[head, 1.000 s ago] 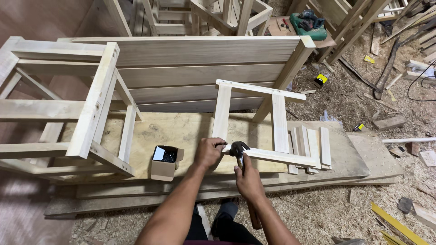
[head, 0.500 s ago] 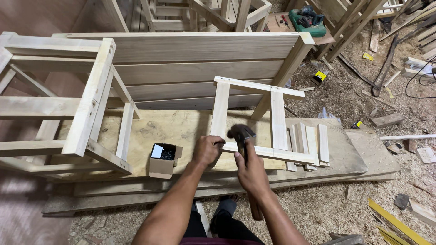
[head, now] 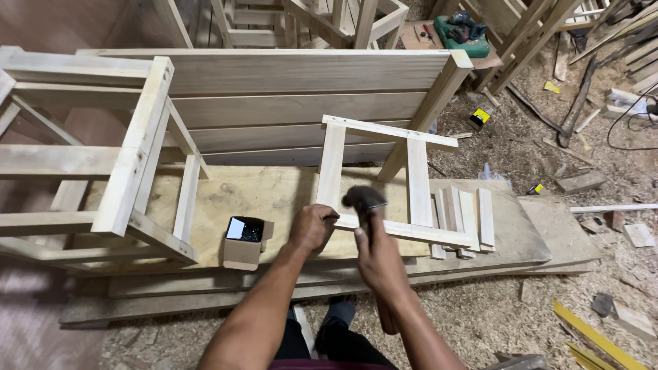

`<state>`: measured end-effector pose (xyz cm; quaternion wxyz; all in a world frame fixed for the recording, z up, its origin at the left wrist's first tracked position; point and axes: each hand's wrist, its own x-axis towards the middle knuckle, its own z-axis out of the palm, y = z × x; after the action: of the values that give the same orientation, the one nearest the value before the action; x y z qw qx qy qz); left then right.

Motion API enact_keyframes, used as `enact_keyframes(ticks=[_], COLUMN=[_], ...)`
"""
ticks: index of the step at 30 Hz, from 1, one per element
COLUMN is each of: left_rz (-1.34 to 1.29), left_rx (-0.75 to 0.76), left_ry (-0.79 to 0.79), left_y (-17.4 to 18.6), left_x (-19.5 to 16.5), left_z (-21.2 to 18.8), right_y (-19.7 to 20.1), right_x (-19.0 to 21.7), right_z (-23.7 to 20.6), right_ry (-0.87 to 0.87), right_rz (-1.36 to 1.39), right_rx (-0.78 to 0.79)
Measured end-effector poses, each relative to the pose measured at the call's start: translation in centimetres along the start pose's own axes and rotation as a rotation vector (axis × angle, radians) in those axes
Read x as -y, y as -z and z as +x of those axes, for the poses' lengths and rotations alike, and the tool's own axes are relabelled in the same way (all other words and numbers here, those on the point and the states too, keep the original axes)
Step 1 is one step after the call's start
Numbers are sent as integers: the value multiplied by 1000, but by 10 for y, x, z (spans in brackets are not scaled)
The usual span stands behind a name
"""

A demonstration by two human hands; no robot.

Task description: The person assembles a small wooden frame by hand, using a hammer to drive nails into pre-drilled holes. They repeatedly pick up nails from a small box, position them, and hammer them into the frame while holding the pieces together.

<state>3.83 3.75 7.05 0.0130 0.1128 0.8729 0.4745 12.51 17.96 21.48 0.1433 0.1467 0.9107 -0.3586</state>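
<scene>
A small pale wooden frame of four slats lies flat on a plywood board. My left hand rests at the frame's near left corner, fingers pinched on a nail there. My right hand grips a hammer, whose dark head is blurred and raised just above that corner. The hammer's handle runs down below my right hand.
A small open cardboard box of nails stands left of my hands. A larger wooden frame lies on the left, loose short slats on the right. Planks stand behind. Sawdust, offcuts and a green power tool litter the floor.
The hammer head swung up from the frame's corner and is now coming down on it again. My left hand stayed pinched at the corner.
</scene>
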Motion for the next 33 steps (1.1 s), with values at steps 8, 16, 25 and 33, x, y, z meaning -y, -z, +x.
enact_keyframes(ticks=[8,16,25,33], left_rz=[5,-72,-108,-309], left_rx=[29,-104,-57,-70], left_ry=[52,-69,15,86], left_y=[1,0,-5,2], left_x=[0,-2,4,44], left_z=[-1,-2,3,20], right_y=[-25,-15,-40,-51], right_x=[-14,-24,-52,-88], right_z=[8,-2,36,27], right_ry=[-34,217,197,44], right_rz=[6,124,24,17], right_rx=[97,-182,-190,-91])
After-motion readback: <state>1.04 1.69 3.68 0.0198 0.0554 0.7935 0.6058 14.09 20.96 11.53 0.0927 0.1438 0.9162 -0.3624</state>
